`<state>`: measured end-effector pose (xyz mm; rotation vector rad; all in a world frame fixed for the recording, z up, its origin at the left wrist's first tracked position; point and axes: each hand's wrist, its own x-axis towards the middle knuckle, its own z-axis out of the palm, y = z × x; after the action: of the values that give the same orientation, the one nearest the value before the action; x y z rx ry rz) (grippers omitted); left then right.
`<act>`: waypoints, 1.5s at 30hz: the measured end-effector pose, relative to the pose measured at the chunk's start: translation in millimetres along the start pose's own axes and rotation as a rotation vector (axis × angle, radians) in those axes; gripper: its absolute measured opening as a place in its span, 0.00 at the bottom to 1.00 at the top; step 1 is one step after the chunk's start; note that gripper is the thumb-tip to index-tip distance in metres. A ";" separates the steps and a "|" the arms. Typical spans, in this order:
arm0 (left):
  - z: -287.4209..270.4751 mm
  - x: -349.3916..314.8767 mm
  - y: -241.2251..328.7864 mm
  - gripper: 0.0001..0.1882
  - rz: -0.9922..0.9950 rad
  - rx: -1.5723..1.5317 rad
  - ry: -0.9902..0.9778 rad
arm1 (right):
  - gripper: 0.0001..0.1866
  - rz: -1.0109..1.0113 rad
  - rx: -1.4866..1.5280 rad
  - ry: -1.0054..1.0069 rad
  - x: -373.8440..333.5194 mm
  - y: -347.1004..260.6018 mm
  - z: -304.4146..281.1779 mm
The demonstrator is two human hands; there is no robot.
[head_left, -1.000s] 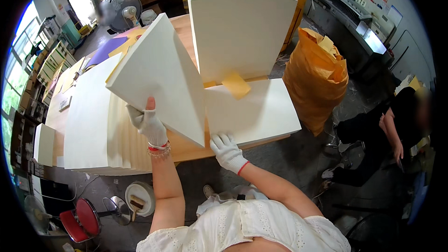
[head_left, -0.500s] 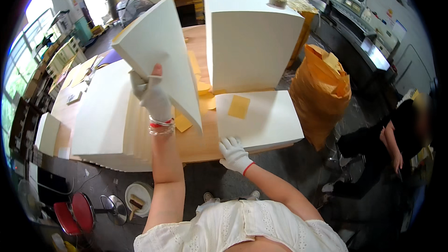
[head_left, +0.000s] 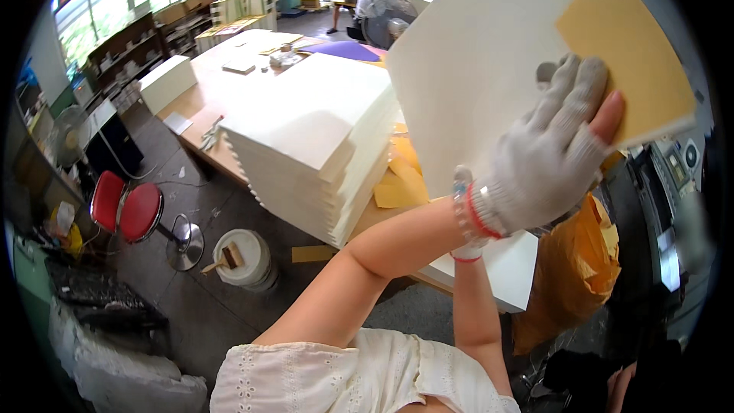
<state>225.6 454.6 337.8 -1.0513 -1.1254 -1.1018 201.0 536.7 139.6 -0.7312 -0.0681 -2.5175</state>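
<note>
A thick white paper block (head_left: 474,53) is raised on a tilt before me, with a yellow sheet (head_left: 638,53) against its right part. My gloved left hand (head_left: 543,157) is closed at the block's lower edge, its fingers along the face and one fingertip bare; the palm side is out of sight. Behind that wrist, only the glove cuff of my right hand (head_left: 468,252) shows; its fingers are hidden. Beneath it lies a low white stack (head_left: 514,271) at the table edge. A taller stack of similar white blocks (head_left: 306,111) stands to the left.
Yellow paper pieces (head_left: 401,180) lie between the stacks. An orange-brown sack (head_left: 569,287) stands right of the table. On the floor at left are a red-seated chair (head_left: 138,210) and a white bucket (head_left: 248,260) with a brush on top. People and a fan (head_left: 388,21) are farther back.
My view has turned left. My left hand has swung the white block to the right, across my right forearm. The yellow sheet now shows on its face, and my right hand has become hidden.
</note>
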 end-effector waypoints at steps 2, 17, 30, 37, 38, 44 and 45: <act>15.7 17.7 -8.9 0.31 0.007 0.124 0.035 | 0.26 -0.161 -0.339 0.105 -5.2 -22.8 -37.0; -360.6 -42.6 -233.2 0.22 -0.776 0.780 -0.864 | 0.20 -0.077 -1.196 0.767 180.5 61.6 -32.3; -328.5 -130.2 -132.6 0.22 -0.353 0.465 -0.586 | 0.33 -0.108 -1.413 0.519 157.3 71.5 2.5; -317.6 -153.2 -60.2 0.16 -0.299 -0.032 -0.935 | 0.40 -0.093 -1.381 0.598 158.6 67.9 -3.9; -318.8 -148.6 -56.5 0.15 -0.185 -0.192 -1.106 | 0.43 -0.088 -1.376 0.659 156.7 67.8 -3.3; -333.3 -95.8 -130.3 0.21 -0.349 -0.012 -0.831 | 0.44 -0.077 -1.471 0.674 142.1 68.2 -15.9; -314.8 -76.8 -151.0 0.23 -0.462 0.084 -0.851 | 0.44 -0.096 -1.474 0.654 140.4 68.2 -16.8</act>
<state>113.3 132.1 232.0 -1.2658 -2.1557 -0.9434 124.7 409.5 191.1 -0.2668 2.1111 -2.3993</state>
